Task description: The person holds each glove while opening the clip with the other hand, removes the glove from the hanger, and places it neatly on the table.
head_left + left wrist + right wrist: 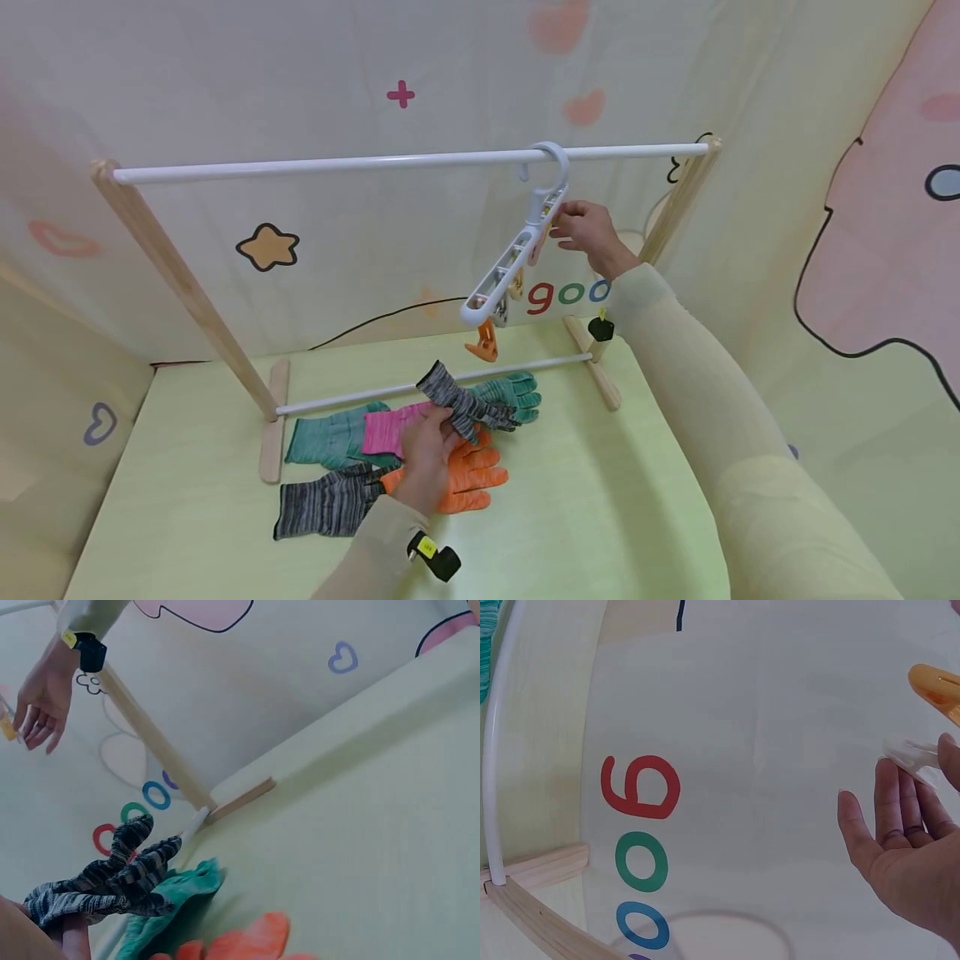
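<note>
A grey-and-black striped glove (453, 396) is pinched in my left hand (426, 454), above the gloves on the table. In the left wrist view, the fingers of this glove (124, 874) point away from the hand. A white multi-hole hanger (497, 279) hangs by its hook from the rack's top bar, with several clips below it, including an orange clip (486, 342). My right hand (592, 236) is at the hanger's far end. There, its thumb and fingers pinch a whitish clip (909, 754), beside a yellow-orange clip (936, 684).
A rack with a white top bar (322, 167) and wooden posts stands on the pale green table (570, 517). Under the left hand lie green (322, 437), pink (390, 429), orange (476, 479) and striped grey (322, 504) gloves. A patterned curtain (337, 92) forms the backdrop.
</note>
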Tool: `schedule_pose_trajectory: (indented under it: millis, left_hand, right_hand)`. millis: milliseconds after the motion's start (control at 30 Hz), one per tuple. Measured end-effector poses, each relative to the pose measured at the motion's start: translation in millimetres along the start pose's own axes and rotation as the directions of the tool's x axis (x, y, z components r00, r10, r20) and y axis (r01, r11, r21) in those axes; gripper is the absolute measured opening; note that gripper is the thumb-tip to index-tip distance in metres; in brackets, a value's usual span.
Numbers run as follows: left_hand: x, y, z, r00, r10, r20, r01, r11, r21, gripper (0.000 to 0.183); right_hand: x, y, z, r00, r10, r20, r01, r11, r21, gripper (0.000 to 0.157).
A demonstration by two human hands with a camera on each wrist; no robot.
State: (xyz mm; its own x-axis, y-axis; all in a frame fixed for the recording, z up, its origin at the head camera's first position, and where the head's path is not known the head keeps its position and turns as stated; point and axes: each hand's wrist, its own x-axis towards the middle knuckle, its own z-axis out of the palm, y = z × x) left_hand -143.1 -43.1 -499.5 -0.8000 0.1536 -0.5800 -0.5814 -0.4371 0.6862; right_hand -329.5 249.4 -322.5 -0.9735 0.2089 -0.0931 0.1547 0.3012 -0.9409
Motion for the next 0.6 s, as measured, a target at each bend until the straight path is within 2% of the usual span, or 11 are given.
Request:
schedule_pose_trajectory:
  millis: [33,100,200,400,600]
  left_hand:
    - [-0.4,-3.7,1.3,1.0,-0.004,-0.002,0.004,1.0,-0.005,0.043]
    - [1.6,-10.5,6.0,0.995,0.092,-0.039,-0.094,0.994,-0.048,0.036]
    - [4.4,-17.0,10.5,0.987,0.138,-0.082,-0.146,0.984,-0.1,0.033]
    - [5.8,-22.0,14.8,0.986,0.122,-0.11,-0.138,0.98,-0.144,0.029]
    - [-0.3,-28.2,19.8,0.99,0.102,-0.101,-0.12,0.974,-0.19,0.031]
  right_hand:
    - [0.1,0.1,0.2,1.0,-0.002,0.0,0.002,1.0,0.003,0.043]
    - [1.2,1.0,0.6,1.0,0.0,0.001,0.0,1.0,0.009,0.042]
    - [1.9,1.6,0.5,1.0,0.001,0.002,-0.001,1.0,0.007,0.042]
    - [1.7,1.9,0.3,1.0,-0.011,0.001,0.011,1.0,0.012,0.041]
    - [0.5,1.0,0.8,1.0,-0.008,0.006,0.008,1.0,0.012,0.043]
